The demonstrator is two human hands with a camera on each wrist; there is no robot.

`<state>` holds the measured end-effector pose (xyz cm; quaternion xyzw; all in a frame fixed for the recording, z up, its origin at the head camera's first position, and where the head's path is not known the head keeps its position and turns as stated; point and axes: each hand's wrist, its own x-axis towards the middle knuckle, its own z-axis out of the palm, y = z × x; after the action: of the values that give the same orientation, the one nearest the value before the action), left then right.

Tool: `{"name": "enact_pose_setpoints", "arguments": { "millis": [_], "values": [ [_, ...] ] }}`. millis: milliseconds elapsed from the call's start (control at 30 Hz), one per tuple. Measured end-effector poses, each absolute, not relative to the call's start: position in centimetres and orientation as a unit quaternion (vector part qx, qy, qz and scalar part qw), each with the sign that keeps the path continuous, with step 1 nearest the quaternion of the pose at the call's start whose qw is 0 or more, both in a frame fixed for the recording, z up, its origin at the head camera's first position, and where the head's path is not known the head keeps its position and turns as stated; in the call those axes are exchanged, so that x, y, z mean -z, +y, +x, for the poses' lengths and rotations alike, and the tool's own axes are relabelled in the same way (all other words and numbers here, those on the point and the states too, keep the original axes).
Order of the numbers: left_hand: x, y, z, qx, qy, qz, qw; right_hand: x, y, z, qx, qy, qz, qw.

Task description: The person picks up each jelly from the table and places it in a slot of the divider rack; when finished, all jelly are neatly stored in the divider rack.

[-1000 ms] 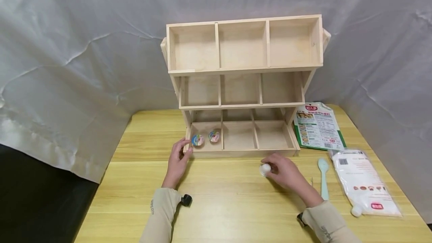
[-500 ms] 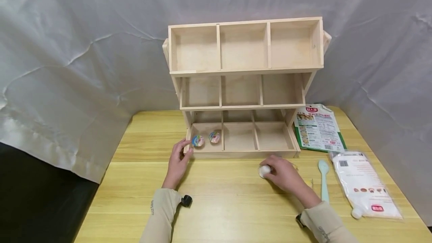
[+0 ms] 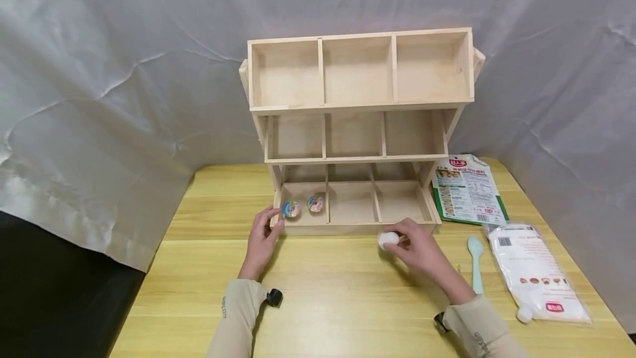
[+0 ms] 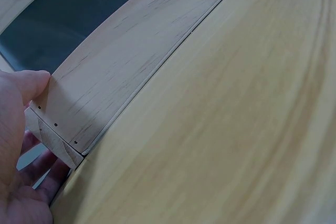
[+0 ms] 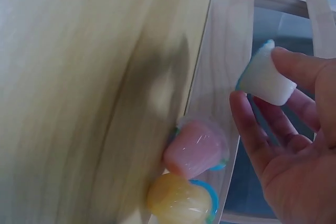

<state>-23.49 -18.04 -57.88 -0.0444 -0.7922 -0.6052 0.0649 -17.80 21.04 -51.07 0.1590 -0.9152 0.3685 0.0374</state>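
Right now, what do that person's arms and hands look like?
The left sleeve and right sleeve are light beige, each with small dark lettering too tiny to read. Near each sleeve's end is a small black device. The left hand and right hand wear no gloves.

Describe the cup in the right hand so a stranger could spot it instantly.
Find the three-tiered wooden rack, then the person's right hand at its front. That hand pinches a white cup; its neighbours, a pink cup and a yellow cup, are not held.
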Motion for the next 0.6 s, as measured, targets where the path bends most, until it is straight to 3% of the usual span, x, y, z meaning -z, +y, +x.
{"name": "enact_pose_setpoints", "arguments": {
  "millis": [600],
  "values": [
    [57.77, -17.94, -23.34, 0.606, -0.792, -0.036, 0.061, 50.33, 20.79, -18.49, -0.428, -0.889, 0.144, 0.083]
  ]
}}
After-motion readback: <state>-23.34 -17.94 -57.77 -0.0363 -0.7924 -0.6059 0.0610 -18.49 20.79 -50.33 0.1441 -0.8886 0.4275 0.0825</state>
